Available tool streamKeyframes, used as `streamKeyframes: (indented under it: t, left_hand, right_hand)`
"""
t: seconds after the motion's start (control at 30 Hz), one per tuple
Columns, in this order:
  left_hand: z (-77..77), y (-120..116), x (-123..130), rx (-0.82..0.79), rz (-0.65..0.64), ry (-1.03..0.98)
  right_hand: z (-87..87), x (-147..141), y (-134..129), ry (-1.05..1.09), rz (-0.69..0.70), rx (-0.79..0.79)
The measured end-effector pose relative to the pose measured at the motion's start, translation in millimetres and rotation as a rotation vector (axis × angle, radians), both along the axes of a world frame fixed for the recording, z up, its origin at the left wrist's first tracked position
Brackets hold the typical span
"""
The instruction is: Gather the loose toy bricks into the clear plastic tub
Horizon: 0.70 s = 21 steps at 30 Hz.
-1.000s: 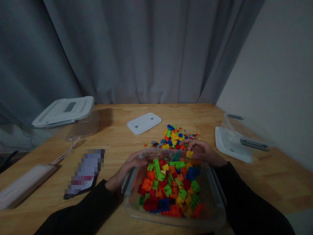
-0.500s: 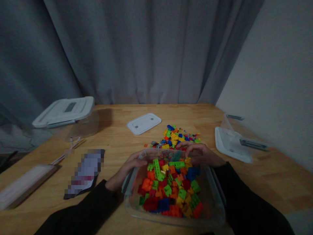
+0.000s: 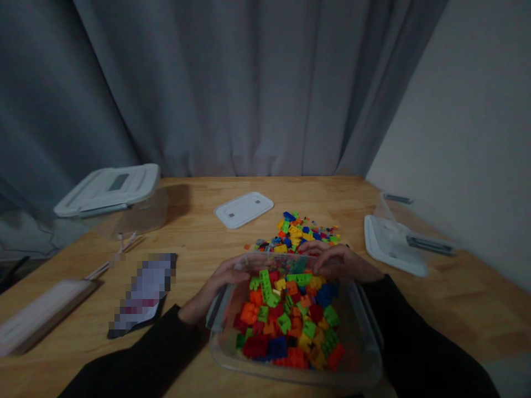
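Observation:
A clear plastic box point(image 3: 296, 376) with grey side latches stands right in front of me. Toy building bricks point(image 3: 286, 323) in red, orange, green, yellow and blue lie in it. My left hand point(image 3: 228, 275) is closed on its far left corner, thumb on the rim and fingers partly hidden behind the wall. At the far right corner, my right hand point(image 3: 346, 262) reaches over the rim with its fingers bent and apart, nothing visible in them. Just beyond the far wall lies a loose pile of bricks point(image 3: 296, 232), large and small, close to my right fingertips.
A white lid point(image 3: 244, 210) lies flat behind the pile. Left are a lidded clear box point(image 3: 143, 213), a phone point(image 3: 145, 296) and a long pale case point(image 3: 50, 309) with a cord. Another clear box point(image 3: 418, 229) sits with a white lid point(image 3: 375, 243) at right.
A yellow brick below my right fingers has dropped into the box and lies among the others. My right fingers have shifted slightly; my left hand and the box stay put.

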<state>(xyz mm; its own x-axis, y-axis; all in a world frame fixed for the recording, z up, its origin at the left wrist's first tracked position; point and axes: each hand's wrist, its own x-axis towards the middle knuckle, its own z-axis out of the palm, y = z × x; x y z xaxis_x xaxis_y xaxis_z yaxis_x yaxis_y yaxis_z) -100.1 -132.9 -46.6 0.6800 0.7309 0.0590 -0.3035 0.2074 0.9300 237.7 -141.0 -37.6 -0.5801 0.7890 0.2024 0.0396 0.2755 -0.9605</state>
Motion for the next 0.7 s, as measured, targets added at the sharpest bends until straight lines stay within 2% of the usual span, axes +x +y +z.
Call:
streamKeyframes:
  t: [0.1,0.33,0.4,0.47,0.57,0.7]
  left_hand:
    - [1.2,0,0,0.001,0.006,0.003]
    - [-0.9,-1,-3,0.026,0.005,0.016]
    - [-0.9,-1,-3,0.023,0.009,0.029]
    - [-0.9,0,-3,0.021,0.018,0.024]
    - [-1.0,0,-3,0.018,0.019,0.024]
    - [-1.5,0,-4,0.023,0.021,0.033]
  right_hand:
    - [-0.9,-1,-1,0.022,-0.119,-0.003]
    - [-14.2,7,14,0.311,-0.711,-0.102]
    - [-19.0,14,22,0.274,-0.875,-0.031]
    - [-23.8,22,28,0.136,-1.003,0.103]
    - [-30.8,33,35,-0.142,-1.061,0.289]
    - [-38.5,43,39,-0.410,-0.983,0.409]
